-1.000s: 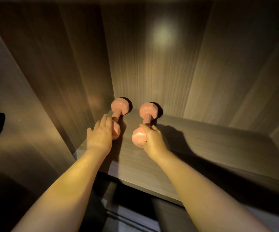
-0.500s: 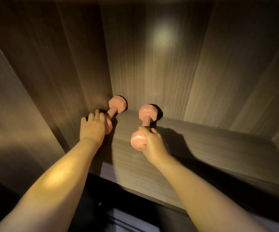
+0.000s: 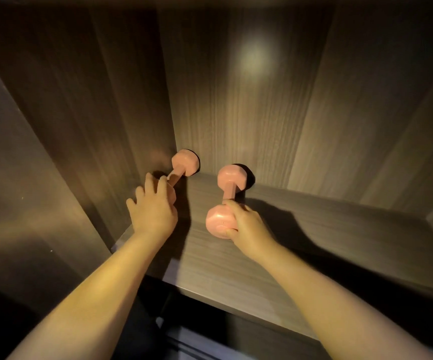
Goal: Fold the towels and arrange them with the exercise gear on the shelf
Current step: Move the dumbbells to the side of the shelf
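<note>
My left grip [image 3: 153, 211] lay with fingers spread and fairly straight over the near head of the left dumbbell [image 3: 184, 162], which ran ahead of it into the back left corner of the shelf [image 3: 314, 242]. My right grip [image 3: 246, 224] was curled round the near head of the right dumbbell [image 3: 229, 178], whose far head sat ahead, near the back wall.

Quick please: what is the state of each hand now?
Left hand: open, fingers resting on the near end of the left dumbbell.
Right hand: closed around the near head of the right dumbbell.
</note>
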A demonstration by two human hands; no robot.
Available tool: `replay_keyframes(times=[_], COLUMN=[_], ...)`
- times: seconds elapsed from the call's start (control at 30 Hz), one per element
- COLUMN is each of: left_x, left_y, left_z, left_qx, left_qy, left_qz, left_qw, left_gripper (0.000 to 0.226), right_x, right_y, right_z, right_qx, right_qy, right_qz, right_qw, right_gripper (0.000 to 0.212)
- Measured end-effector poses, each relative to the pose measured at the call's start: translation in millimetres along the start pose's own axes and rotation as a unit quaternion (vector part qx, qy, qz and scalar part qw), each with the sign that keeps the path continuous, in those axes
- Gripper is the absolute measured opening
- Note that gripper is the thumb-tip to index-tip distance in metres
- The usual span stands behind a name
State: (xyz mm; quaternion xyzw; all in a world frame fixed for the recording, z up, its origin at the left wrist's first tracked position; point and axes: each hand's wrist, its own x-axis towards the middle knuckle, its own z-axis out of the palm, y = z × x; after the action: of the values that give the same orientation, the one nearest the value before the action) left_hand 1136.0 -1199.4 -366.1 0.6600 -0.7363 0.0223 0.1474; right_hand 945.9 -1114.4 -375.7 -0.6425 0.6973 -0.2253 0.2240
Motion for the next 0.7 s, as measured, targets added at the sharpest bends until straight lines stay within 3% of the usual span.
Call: replay_keyframes(times=[0.07, 0.13, 0.23, 0.4, 0.6, 0.7], left_x=[-24.1, -44.8, -59.7, -61.7, -49.6, -34.7], left_y=[9.6, 23.9, 49.8, 80.4, 75.6, 58.1], left_z=[4.7, 8.4, 12.9, 22.3, 27.4, 24.7], left_qx=[-0.126, -0.203, -0.235, -0.187, -0.167, -0.094], left_qy=[0.018, -0.014, -0.032, -0.055, -0.043, -0.016], left_qz=[0.018, 0.045, 0.098, 0.105, 0.085, 0.100], left_qw=[0.992, 0.978, 0.967, 0.975, 0.981, 0.990], left_gripper=[0.059, 0.053, 0.063, 0.070, 0.063, 0.061], right_x=[-2.1, -3.9, -4.1, -2.8, -3.6, -4.2], right_y=[14.8, 34.0, 67.1, 94.9, 99.0, 100.1], right_z=[-4.1, -5.7, -3.6, 5.7, 12.7, 13.3], right_qx=[0.031, 0.014, -0.110, -0.217, -0.245, -0.252], right_qy=[-0.019, -0.022, -0.026, -0.053, -0.013, -0.007], right_qz=[0.010, 0.034, 0.067, 0.069, 0.060, 0.055], right_qw=[0.999, 0.999, 0.991, 0.972, 0.968, 0.966], right_gripper=[0.075, 0.085, 0.080, 0.065, 0.066, 0.068])
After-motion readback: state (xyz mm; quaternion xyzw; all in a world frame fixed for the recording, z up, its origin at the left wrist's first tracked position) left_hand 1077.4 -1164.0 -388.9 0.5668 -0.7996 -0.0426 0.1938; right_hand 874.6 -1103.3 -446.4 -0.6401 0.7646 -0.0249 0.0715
